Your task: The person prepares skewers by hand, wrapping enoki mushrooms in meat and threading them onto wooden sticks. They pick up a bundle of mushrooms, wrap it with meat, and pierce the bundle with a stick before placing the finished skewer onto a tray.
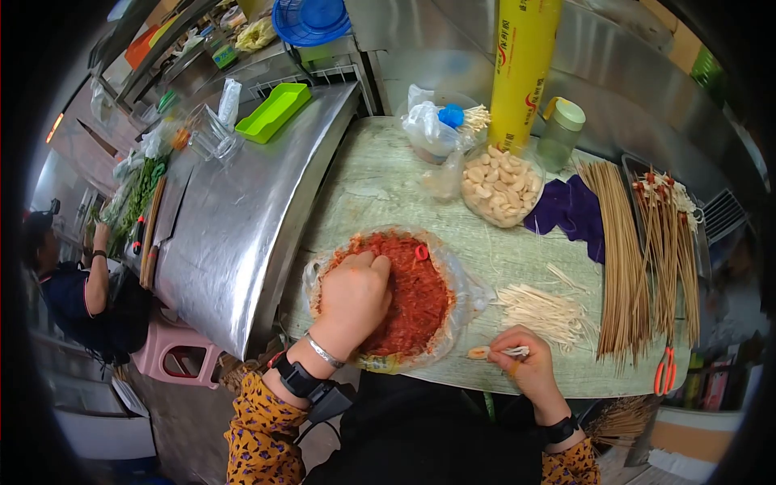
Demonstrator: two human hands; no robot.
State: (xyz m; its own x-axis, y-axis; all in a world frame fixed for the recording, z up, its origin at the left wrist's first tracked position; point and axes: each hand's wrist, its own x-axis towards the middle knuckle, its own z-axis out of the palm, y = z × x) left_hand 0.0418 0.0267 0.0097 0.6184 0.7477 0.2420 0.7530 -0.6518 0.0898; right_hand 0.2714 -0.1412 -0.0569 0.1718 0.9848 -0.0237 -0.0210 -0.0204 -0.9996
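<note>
My left hand (353,301) reaches into a plastic-lined bowl (314,279) of red minced meat (416,295). Its fingers curl down into the meat, and their tips are hidden. A small red ring (421,252) lies on the meat near the far rim. At the table's near edge, my right hand (529,364) is closed around a few thin white strips (514,351). A small tan-orange piece (478,353) sticks out at its fingertips. Just beyond that hand spreads a loose pile of similar pale strips (546,314).
Bamboo skewers (618,267), a tray (634,174) of loaded skewers and orange-handled scissors (665,372) lie at right. Behind stand a jar of peeled garlic cloves (503,186), a yellow film roll (524,73) and a bottle (561,133). A co-worker (69,283) sits left of the steel counter (234,234).
</note>
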